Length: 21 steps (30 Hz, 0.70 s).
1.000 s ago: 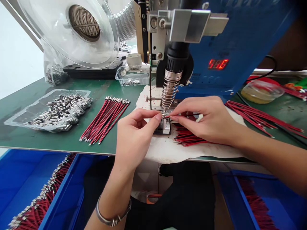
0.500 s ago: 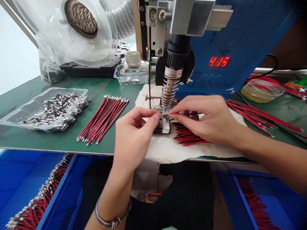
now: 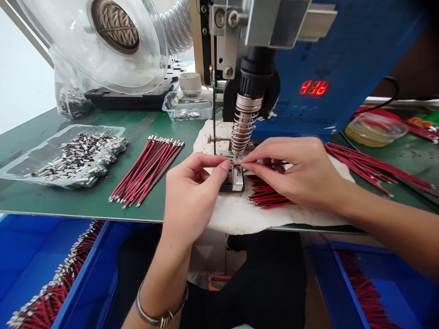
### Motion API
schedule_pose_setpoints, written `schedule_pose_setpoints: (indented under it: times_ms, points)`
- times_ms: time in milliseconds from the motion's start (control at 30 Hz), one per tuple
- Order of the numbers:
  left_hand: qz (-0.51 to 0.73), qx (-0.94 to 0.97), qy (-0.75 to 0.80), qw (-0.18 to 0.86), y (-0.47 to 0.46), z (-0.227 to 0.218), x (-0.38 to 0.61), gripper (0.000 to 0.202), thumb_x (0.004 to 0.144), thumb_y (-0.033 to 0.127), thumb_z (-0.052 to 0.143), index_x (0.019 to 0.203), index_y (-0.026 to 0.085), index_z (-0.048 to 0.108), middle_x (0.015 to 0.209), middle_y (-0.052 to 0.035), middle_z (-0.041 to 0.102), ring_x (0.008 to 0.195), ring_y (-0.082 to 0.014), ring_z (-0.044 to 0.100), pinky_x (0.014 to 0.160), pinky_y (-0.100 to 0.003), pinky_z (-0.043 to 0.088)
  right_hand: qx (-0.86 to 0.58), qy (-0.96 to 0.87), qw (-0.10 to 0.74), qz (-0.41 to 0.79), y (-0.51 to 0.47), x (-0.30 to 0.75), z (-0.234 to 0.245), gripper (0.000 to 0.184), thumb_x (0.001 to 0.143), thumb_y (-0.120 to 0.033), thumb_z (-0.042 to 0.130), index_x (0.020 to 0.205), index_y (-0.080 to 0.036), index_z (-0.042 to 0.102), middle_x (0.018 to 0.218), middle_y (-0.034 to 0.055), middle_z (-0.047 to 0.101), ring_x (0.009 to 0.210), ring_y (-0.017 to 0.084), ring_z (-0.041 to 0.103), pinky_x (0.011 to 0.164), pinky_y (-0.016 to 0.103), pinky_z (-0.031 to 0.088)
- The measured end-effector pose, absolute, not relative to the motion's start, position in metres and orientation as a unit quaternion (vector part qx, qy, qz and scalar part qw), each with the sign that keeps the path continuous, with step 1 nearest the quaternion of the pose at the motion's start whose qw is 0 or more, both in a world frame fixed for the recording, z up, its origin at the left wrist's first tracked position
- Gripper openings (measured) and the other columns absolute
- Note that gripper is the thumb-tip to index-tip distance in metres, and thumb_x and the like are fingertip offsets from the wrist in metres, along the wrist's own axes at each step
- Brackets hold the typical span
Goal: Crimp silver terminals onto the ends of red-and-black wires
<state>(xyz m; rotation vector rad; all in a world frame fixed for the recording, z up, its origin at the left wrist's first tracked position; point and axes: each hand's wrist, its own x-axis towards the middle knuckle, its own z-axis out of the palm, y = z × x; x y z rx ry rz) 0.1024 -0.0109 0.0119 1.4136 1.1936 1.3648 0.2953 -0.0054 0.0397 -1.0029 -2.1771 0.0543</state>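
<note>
Under the tip of a soldering iron wrapped in a wire spring [image 3: 244, 121], both my hands meet at a small metal fixture [image 3: 237, 179]. My right hand [image 3: 295, 171] pinches a thin red and black wire [image 3: 280, 163] between thumb and fingertips, its end pointing left at the fixture. From the left, my left hand [image 3: 195, 192] has thumb and index finger closed in a pinch at the same spot. Whatever lies between those fingertips is too small and covered to name. A bundle of red and black wires [image 3: 269, 194] lies on a white cloth [image 3: 236, 219] below my right hand.
To the left are wires with metal ends [image 3: 147, 171] and a clear tray [image 3: 20, 172] of small metal connectors. A blue machine [image 3: 343, 55] with a red display stands behind. Blue bins [image 3: 27, 246] sit below the table edge; more wires [image 3: 373, 167] lie right.
The red display's last digit has changed, from 415 to what looks like 416. Both hands keep nearly the same place and grip at the fixture.
</note>
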Motion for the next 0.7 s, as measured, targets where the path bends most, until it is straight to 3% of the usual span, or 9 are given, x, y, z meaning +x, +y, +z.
schedule_pose_setpoints:
  times_ms: [233, 700]
  points:
    - [0.535, 0.561, 0.482, 0.407, -0.0114, 0.0128, 0.1032, 0.015, 0.080, 0.033, 0.079, 0.081, 0.019, 0.074, 0.073, -0.0018, 0.068, 0.062, -0.0105, 0.055, 0.052, -0.021, 0.039, -0.400, -0.837, 0.373, 0.030, -0.0078, 0.2942, 0.0383, 0.008, 0.089, -0.017, 0.067, 0.086, -0.021, 0.074, 0.079, -0.0009, 0.073, 0.063, 0.011, 0.061, 0.057, 0.027, 0.046]
    - [0.546, 0.568, 0.467, 0.402, -0.0118, 0.0112, 0.1020, 0.011, 0.081, 0.030, 0.076, 0.082, 0.019, 0.073, 0.087, -0.0039, 0.072, 0.071, -0.0139, 0.061, 0.056, -0.022, 0.043, -0.400, -0.841, 0.362, 0.040, -0.0075, 0.2951, 0.0418, 0.012, 0.086, -0.014, 0.067, 0.085, -0.025, 0.072, 0.077, -0.0019, 0.073, 0.059, 0.013, 0.059, 0.053, 0.029, 0.046]
